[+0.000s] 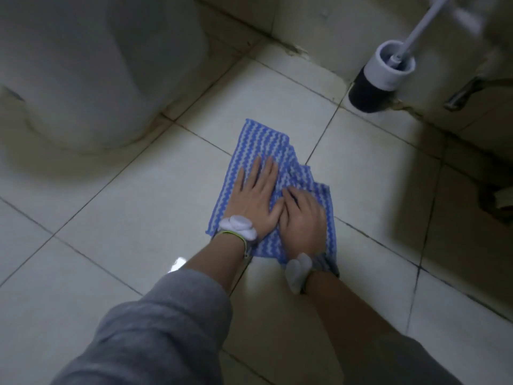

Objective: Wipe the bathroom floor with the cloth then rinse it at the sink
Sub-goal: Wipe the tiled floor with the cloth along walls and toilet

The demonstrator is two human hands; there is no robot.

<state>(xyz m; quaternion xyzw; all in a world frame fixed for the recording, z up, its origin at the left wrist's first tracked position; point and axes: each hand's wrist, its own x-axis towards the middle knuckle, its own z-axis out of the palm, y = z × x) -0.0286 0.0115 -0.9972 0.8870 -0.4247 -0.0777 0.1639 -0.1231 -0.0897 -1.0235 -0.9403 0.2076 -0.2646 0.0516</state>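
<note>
A blue and white striped cloth (263, 145) lies spread on the pale tiled floor (111, 218) in the middle of the view. My left hand (254, 195) rests flat on it with fingers stretched out and together. My right hand (304, 218) presses down beside it, fingers curled into a bunched fold of the cloth. Both wrists wear white bands. The cloth's near edge is hidden under my hands and wrists.
A white toilet base (83, 79) stands at the upper left. A toilet brush in its grey and black holder (380, 79) sits at the upper right by the tiled wall (319, 20). A metal fitting (466, 93) shows at the right edge.
</note>
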